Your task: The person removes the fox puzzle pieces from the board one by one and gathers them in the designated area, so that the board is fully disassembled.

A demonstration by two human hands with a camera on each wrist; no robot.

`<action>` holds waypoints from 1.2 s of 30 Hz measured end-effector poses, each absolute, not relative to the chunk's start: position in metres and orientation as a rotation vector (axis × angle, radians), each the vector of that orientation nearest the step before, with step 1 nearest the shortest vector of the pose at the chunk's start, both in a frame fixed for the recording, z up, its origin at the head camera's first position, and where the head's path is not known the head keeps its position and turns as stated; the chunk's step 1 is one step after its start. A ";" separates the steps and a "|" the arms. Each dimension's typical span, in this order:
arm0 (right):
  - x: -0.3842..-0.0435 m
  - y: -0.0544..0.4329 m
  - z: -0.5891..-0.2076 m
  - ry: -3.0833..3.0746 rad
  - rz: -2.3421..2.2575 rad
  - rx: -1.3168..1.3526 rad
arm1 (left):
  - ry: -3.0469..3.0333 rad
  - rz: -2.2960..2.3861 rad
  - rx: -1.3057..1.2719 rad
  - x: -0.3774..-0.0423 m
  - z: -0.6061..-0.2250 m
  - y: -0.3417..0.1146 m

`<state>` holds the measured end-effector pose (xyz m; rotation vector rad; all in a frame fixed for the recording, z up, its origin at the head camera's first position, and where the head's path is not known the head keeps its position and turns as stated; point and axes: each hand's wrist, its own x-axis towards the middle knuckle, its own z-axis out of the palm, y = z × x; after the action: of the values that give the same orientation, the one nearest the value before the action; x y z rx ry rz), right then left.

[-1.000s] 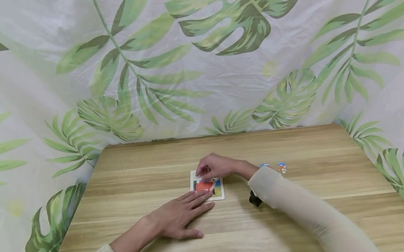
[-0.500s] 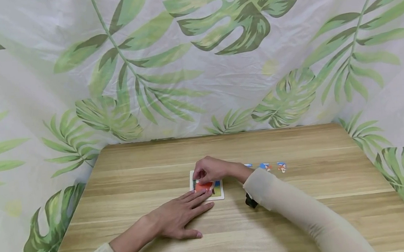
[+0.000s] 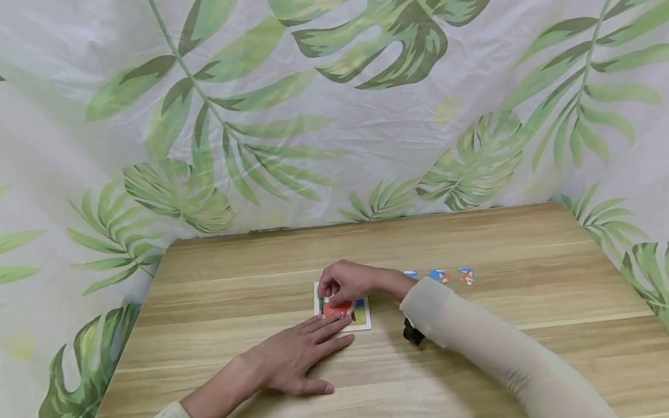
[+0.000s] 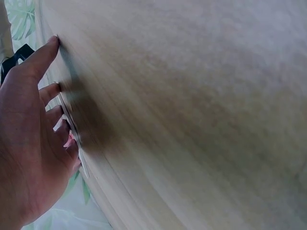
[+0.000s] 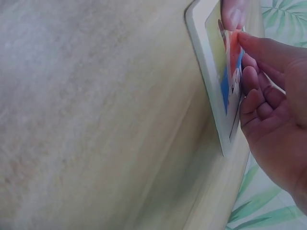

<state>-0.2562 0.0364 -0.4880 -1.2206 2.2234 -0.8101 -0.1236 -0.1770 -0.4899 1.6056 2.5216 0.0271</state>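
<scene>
A small white-bordered puzzle board (image 3: 363,327) with a red, blue and yellow-green picture lies on the table in the head view. My left hand (image 3: 298,357) rests flat with fingers stretched, their tips on the board's lower left part; the thumb points right on the wood. From above, my right hand (image 3: 348,280) reaches over the board's upper left with fingers curled, pinching a puzzle piece that the fingers mostly hide. In the right wrist view the right thumb meets the orange-red part of the picture (image 5: 234,50), close to a left fingertip (image 5: 234,18).
Three loose puzzle pieces lie in a row right of the board: a partly covered blue one (image 3: 411,273), a blue and orange one (image 3: 439,276), and another (image 3: 466,276). The wooden table (image 3: 230,307) ends at a leaf-patterned cloth (image 3: 306,140).
My right hand has shifted slightly left and down over the board, and its arm uncovers the nearest loose piece. My left hand stays in place.
</scene>
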 end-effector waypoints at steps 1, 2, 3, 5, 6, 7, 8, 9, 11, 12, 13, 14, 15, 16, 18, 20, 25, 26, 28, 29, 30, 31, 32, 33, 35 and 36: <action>-0.256 0.036 -0.488 2.219 -0.810 -1.212 | 2.521 0.029 1.606 -0.124 -0.490 -0.177; -0.256 0.036 -0.488 2.212 -0.814 -1.204 | 2.519 0.033 1.604 -0.124 -0.490 -0.177; -0.256 0.036 -0.488 2.208 -0.814 -1.199 | 2.518 0.035 1.605 -0.124 -0.490 -0.177; -0.256 0.036 -0.487 2.203 -0.813 -1.193 | 2.517 0.039 1.598 -0.124 -0.490 -0.176; -0.256 0.036 -0.487 2.202 -0.815 -1.190 | 2.518 0.039 1.596 -0.124 -0.490 -0.176; -0.256 0.036 -0.487 2.202 -0.813 -1.188 | 2.519 0.038 1.593 -0.124 -0.490 -0.176; -0.255 0.036 -0.487 2.202 -0.811 -1.187 | 2.520 0.036 1.590 -0.124 -0.490 -0.176; -0.255 0.036 -0.486 2.205 -0.808 -1.187 | 2.521 0.033 1.591 -0.125 -0.489 -0.176; -0.255 0.036 -0.486 2.211 -0.797 -1.194 | 2.522 0.025 1.593 -0.125 -0.489 -0.176; -0.255 0.036 -0.486 2.214 -0.791 -1.199 | 2.522 0.022 1.595 -0.124 -0.489 -0.176; -0.254 0.036 -0.486 2.215 -0.788 -1.203 | 2.522 0.017 1.597 -0.124 -0.489 -0.176; -0.254 0.036 -0.485 2.215 -0.786 -1.207 | 2.522 0.014 1.596 -0.124 -0.489 -0.176; -0.254 0.036 -0.485 2.214 -0.786 -1.210 | 2.523 0.013 1.596 -0.124 -0.489 -0.176; -0.254 0.035 -0.485 2.213 -0.783 -1.213 | 2.523 0.013 1.594 -0.124 -0.489 -0.176; -0.254 0.034 -0.484 2.212 -0.781 -1.217 | 2.525 0.016 1.593 -0.124 -0.489 -0.176; -0.254 0.033 -0.483 2.217 -0.768 -1.219 | 2.525 0.023 1.594 -0.123 -0.489 -0.175; -0.254 0.032 -0.483 2.235 -0.735 -1.225 | 2.529 0.039 1.612 -0.123 -0.489 -0.175; -0.254 0.032 -0.483 2.238 -0.731 -1.227 | 2.531 0.041 1.614 -0.123 -0.489 -0.175; -0.254 0.032 -0.483 2.247 -0.720 -1.236 | 2.531 0.040 1.616 -0.123 -0.489 -0.175; -0.253 0.032 -0.483 2.251 -0.715 -1.239 | 2.532 0.038 1.614 -0.123 -0.489 -0.175; -0.253 0.032 -0.482 2.254 -0.710 -1.242 | 2.532 0.035 1.614 -0.123 -0.489 -0.175; -0.252 0.032 -0.482 2.256 -0.705 -1.243 | 2.532 0.033 1.613 -0.122 -0.489 -0.175; -0.252 0.032 -0.482 2.256 -0.704 -1.244 | 2.533 0.030 1.611 -0.123 -0.489 -0.175; -0.252 0.032 -0.482 2.256 -0.703 -1.245 | 2.534 0.026 1.610 -0.123 -0.490 -0.175; -0.252 0.033 -0.481 2.251 -0.707 -1.247 | 2.534 0.028 1.605 -0.122 -0.490 -0.175; -0.252 0.033 -0.481 2.247 -0.710 -1.249 | 2.533 0.031 1.605 -0.122 -0.490 -0.175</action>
<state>-0.2518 0.0331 -0.4813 -1.2493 2.2471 -0.7098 -0.1222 -0.1749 -0.4899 1.6053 2.5332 0.0306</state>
